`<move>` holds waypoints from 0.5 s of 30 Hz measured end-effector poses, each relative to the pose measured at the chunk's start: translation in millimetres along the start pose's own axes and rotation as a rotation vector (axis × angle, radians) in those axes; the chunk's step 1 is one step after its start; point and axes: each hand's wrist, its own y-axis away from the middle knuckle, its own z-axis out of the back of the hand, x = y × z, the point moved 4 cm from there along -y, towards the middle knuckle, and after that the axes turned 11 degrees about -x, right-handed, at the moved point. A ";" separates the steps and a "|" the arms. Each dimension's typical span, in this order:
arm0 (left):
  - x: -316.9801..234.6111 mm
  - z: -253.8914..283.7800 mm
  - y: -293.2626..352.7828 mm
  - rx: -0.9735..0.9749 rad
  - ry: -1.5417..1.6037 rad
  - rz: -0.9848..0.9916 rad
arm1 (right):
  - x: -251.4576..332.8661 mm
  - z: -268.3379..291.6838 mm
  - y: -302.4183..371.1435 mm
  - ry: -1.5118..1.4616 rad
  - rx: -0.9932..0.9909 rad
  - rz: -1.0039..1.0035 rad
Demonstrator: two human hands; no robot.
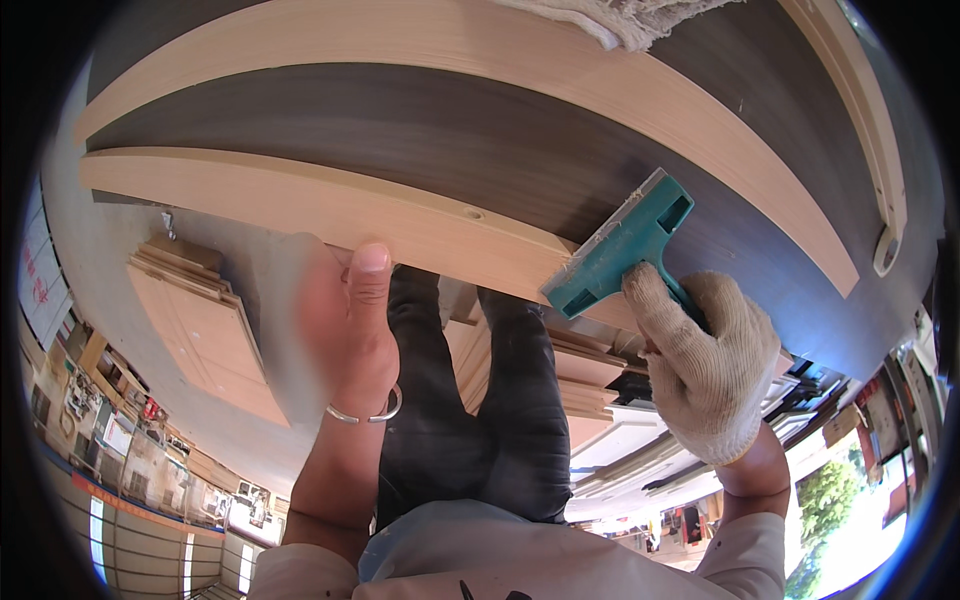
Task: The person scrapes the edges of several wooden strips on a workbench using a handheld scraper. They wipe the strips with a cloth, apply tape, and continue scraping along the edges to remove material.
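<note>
My right hand (pixel 708 352), in an off-white knit glove, is closed around the handle of a teal plastic scraper (pixel 628 240). The scraper's wide blade edge lies across a pale wooden strip (pixel 400 222) near the strip's right part. My bare left hand (pixel 352 318), with a metal bangle at the wrist, is at the strip's near edge, its thumb pointing up to that edge. The fingers of this hand are blurred, so their grip cannot be made out. A round hole or plug mark shows on the strip's top.
Behind lies a second long wooden strip (pixel 560 62) on the dark tabletop (pixel 450 115). A whitish rag (pixel 625 18) sits at the far edge, and a narrow slotted piece (pixel 868 120) at far right. Stacked wooden panels (pixel 205 325) stand on the floor at left; more boards (pixel 585 375) lie under the table.
</note>
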 end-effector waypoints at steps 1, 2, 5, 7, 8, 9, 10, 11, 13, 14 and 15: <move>-1.7 -1.7 1.4 0.018 0.049 0.023 | 1.6 -1.0 -2.4 -0.005 0.001 -0.005; -2.9 -3.6 2.4 0.036 0.098 0.046 | 2.8 -2.7 -4.2 -0.007 0.019 -0.014; -5.6 -8.5 2.1 0.057 0.216 0.028 | 6.9 -3.8 -8.0 0.004 -0.024 -0.008; -4.4 -10.2 2.2 0.069 0.241 0.052 | 9.3 -4.2 -8.7 -0.009 -0.043 -0.020; -3.7 -10.2 2.5 0.070 0.246 0.064 | 10.2 -4.7 -9.0 -0.011 -0.043 -0.033; -3.3 -10.3 2.7 0.070 0.251 0.076 | 11.3 -5.5 -9.6 -0.019 -0.042 -0.042; -3.1 -9.7 3.4 0.069 0.250 0.091 | 12.5 -6.4 -10.6 -0.027 -0.040 -0.051; -3.6 -9.9 4.1 0.069 0.253 0.091 | 14.3 -6.8 -12.1 -0.034 -0.047 -0.048; -6.0 -10.5 4.9 0.074 0.259 0.078 | 18.3 -9.3 -16.7 -0.025 -0.035 -0.033; -7.8 -11.3 4.6 0.078 0.263 0.063 | 20.4 -10.5 -19.7 -0.021 -0.035 -0.019; -9.8 -11.3 3.9 0.081 0.266 0.048 | 22.4 -11.8 -22.7 -0.021 -0.037 -0.017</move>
